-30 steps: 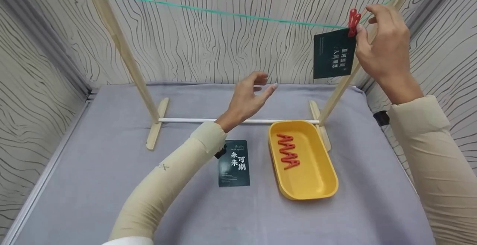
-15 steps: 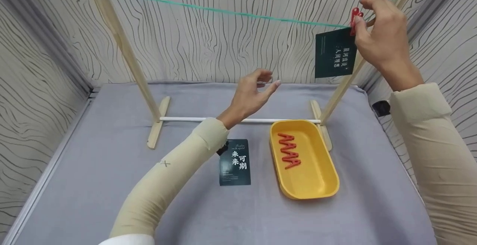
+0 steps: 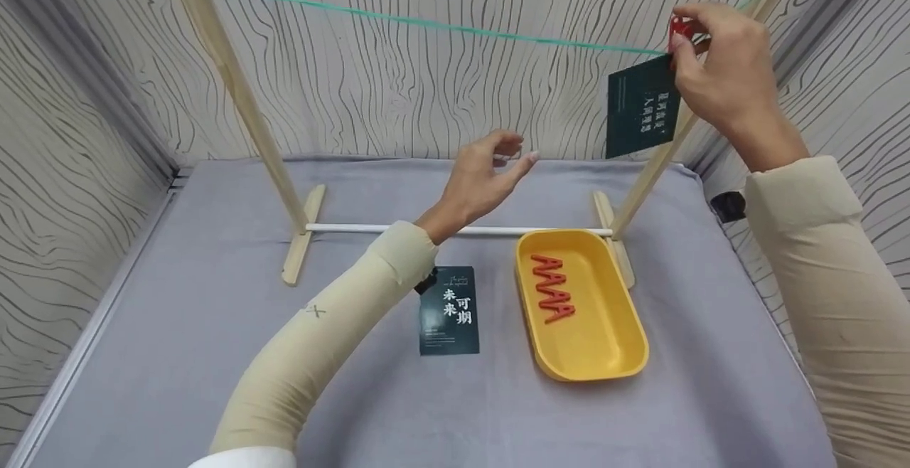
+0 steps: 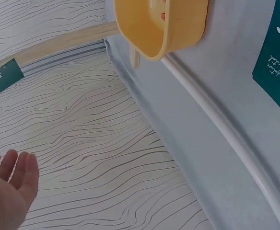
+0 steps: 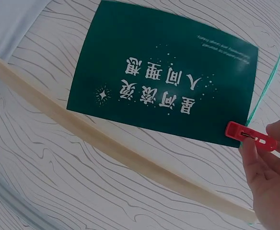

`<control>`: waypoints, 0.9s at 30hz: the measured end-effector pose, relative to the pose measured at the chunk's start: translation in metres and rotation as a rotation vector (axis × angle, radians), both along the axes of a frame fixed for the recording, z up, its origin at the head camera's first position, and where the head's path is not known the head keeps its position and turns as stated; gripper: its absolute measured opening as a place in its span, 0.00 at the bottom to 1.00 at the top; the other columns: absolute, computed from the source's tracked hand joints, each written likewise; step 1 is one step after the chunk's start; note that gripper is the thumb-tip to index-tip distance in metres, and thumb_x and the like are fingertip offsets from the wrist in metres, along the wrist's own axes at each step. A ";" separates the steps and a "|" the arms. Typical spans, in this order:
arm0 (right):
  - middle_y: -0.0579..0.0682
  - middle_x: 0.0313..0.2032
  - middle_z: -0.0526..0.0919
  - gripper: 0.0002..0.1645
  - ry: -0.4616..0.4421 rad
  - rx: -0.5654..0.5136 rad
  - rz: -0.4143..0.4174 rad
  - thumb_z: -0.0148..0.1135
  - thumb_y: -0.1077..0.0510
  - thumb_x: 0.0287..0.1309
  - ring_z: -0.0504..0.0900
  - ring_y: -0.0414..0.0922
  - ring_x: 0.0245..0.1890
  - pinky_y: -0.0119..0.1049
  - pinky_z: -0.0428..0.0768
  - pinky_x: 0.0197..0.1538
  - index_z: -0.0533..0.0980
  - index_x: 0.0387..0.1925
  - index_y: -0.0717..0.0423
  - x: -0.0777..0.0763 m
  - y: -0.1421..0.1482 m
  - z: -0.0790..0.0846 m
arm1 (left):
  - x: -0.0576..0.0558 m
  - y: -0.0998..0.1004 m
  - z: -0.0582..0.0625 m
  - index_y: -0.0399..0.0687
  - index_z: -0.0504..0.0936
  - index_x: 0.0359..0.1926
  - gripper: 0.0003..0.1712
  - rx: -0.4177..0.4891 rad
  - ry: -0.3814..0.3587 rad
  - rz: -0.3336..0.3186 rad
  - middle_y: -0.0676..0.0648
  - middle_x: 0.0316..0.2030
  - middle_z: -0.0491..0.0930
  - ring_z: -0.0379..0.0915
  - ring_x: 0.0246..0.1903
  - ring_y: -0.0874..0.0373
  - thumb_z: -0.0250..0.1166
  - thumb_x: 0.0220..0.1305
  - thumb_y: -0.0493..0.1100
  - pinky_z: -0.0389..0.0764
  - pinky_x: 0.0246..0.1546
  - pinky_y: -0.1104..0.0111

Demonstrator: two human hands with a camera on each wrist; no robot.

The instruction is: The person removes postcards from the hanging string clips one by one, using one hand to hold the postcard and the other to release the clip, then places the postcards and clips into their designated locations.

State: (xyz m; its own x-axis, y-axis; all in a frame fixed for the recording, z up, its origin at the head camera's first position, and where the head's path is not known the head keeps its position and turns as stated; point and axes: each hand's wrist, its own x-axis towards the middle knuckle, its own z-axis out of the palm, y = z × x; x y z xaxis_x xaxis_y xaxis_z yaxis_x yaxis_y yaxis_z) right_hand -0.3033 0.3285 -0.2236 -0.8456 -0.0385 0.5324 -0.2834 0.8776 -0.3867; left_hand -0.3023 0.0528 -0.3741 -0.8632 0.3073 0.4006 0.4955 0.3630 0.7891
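My right hand [image 3: 732, 73] pinches a red clothespin [image 5: 234, 130] between thumb and fingers, high up near the right post. The clothespin bites the upper corner of a dark green card [image 3: 640, 109] at the green string [image 3: 426, 23]; white characters show on the card. It hangs slanted from that one corner, as the right wrist view shows at close range. My left hand [image 3: 480, 176] hovers in the air near the middle of the frame, holding nothing, with fingers gently bent. Below its wrist a second green card [image 3: 449, 322] lies flat on the cloth, one edge partly covered by the sleeve.
A yellow tray [image 3: 604, 354] stands on the grey cloth with several red clothespins [image 3: 551, 289] in a row inside. Wooden posts [image 3: 242, 102] on feet rise at both sides, joined low down by a white rod [image 3: 355, 227]. A patterned wall stands close behind.
My right hand has shifted slightly left, and its fingers have come over the clothespin's handles. The hanging card has turned a little and its lower edge tilts more. My left hand has barely moved.
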 end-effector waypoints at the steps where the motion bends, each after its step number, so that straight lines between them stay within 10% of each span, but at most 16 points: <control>1: 0.61 0.60 0.82 0.25 0.010 0.003 0.007 0.50 0.53 0.80 0.80 0.54 0.54 0.14 0.75 0.55 0.74 0.70 0.57 0.000 0.000 0.000 | 0.000 0.000 0.001 0.43 0.79 0.64 0.25 -0.004 0.003 -0.001 0.44 0.59 0.85 0.82 0.59 0.54 0.65 0.76 0.53 0.84 0.62 0.68; 16: 0.59 0.59 0.83 0.26 -0.027 -0.021 0.005 0.51 0.50 0.80 0.80 0.53 0.55 0.28 0.82 0.64 0.76 0.69 0.56 0.000 0.001 0.000 | 0.001 0.014 0.017 0.46 0.77 0.67 0.28 -0.065 -0.005 -0.023 0.45 0.63 0.83 0.80 0.62 0.55 0.66 0.75 0.55 0.82 0.63 0.70; 27: 0.59 0.57 0.84 0.27 -0.073 -0.028 0.055 0.51 0.49 0.80 0.74 0.26 0.44 0.30 0.82 0.65 0.74 0.71 0.54 0.001 0.001 0.002 | 0.002 0.029 0.032 0.51 0.69 0.75 0.36 -0.171 -0.107 -0.048 0.46 0.68 0.78 0.76 0.66 0.53 0.65 0.74 0.60 0.81 0.66 0.65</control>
State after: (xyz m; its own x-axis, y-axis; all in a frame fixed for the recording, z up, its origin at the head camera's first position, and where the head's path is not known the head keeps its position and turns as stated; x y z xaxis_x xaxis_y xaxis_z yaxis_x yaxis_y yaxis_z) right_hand -0.3019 0.3298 -0.2218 -0.8791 -0.0725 0.4711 -0.3015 0.8500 -0.4319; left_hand -0.3003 0.0815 -0.3422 -0.8806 0.4049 0.2461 0.4323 0.4738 0.7672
